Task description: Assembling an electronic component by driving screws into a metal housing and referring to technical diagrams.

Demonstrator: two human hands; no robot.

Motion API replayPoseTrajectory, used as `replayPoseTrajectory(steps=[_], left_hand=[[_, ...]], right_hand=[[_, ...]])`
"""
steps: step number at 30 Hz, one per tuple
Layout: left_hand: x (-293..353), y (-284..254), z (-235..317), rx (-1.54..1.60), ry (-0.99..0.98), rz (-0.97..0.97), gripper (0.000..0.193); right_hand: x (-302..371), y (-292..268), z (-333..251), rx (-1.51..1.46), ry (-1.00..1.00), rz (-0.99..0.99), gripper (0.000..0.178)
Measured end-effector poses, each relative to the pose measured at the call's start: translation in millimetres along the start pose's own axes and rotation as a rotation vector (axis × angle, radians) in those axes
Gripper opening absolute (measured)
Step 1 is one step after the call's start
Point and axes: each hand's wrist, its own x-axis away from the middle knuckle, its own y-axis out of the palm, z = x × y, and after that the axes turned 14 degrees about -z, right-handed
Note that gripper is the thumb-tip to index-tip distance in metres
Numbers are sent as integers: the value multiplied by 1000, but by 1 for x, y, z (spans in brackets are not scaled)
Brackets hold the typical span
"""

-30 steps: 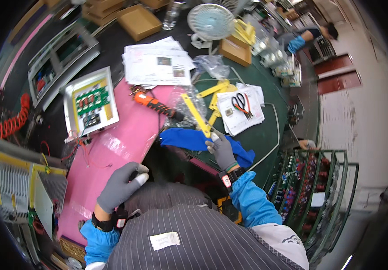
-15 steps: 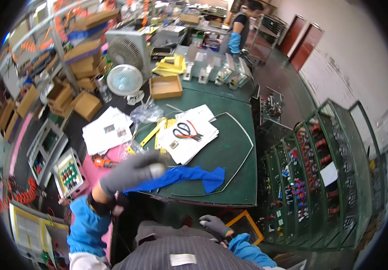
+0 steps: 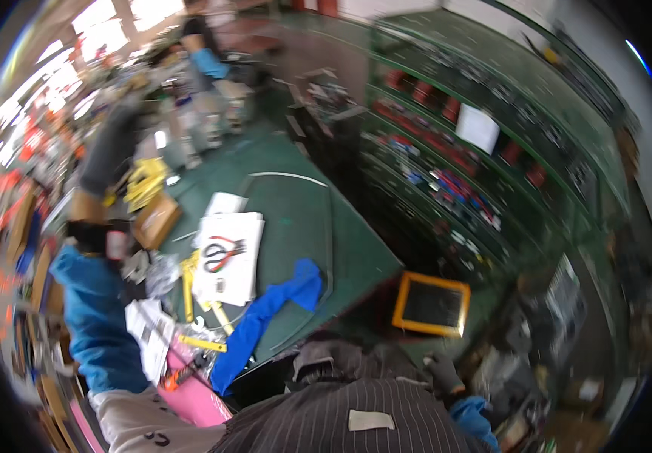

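Note:
My left hand (image 3: 111, 147), in a dark grey glove, is stretched far out at the upper left, beyond the cardboard tray (image 3: 157, 220). Motion smears its fingers, so its grip cannot be made out. Near it lies a stack of yellow pieces (image 3: 145, 183). My right hand (image 3: 443, 371), also gloved, hangs low beside my body with its fingers loosely apart and nothing seen in it. On the green table (image 3: 288, 226) are white papers (image 3: 247, 264) with red-and-black handled pliers (image 3: 224, 255) on top, and a blue cloth strip (image 3: 265, 317).
Yellow flat pieces (image 3: 203, 343) and a clear plastic bag (image 3: 161, 275) lie left of the papers. A thin pale strip (image 3: 288, 176) curves over the table. Green shelving (image 3: 522, 181) with parts stands at right, an orange-framed panel (image 3: 432, 306) below. Another person's blue sleeve (image 3: 209, 64) shows far off.
My view has swung to the right. My left hand has gone from above the near table edge to far out at the upper left. My right hand still hangs at my side.

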Motion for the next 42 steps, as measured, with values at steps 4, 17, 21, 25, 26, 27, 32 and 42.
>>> replayPoseTrajectory(steps=[4,17,21,25,26,27,32,42], left_hand=[[-19,-127,-66,-415,-124,27,39],[-210,445,-59,-315,-189,-1226,52],[-215,568,-27,-348,143,-1424,53],[-251,705,31,-313,220,-1627,57],[-259,745,38,-273,263,-1661,57],[-265,786,43,-243,304,-1692,57],[-281,982,72,-277,438,-1771,56],[-309,1241,175,154,338,-2197,45]], right_hand=[[52,6,-80,-188,176,47,31],[59,5,-9,-327,306,185,32],[94,-34,17,-533,313,305,25],[116,-77,104,-784,201,562,25],[124,-92,118,-710,215,685,29],[127,-108,140,-658,242,773,31],[187,-214,150,-538,219,803,35],[229,-322,216,-908,248,818,35]])
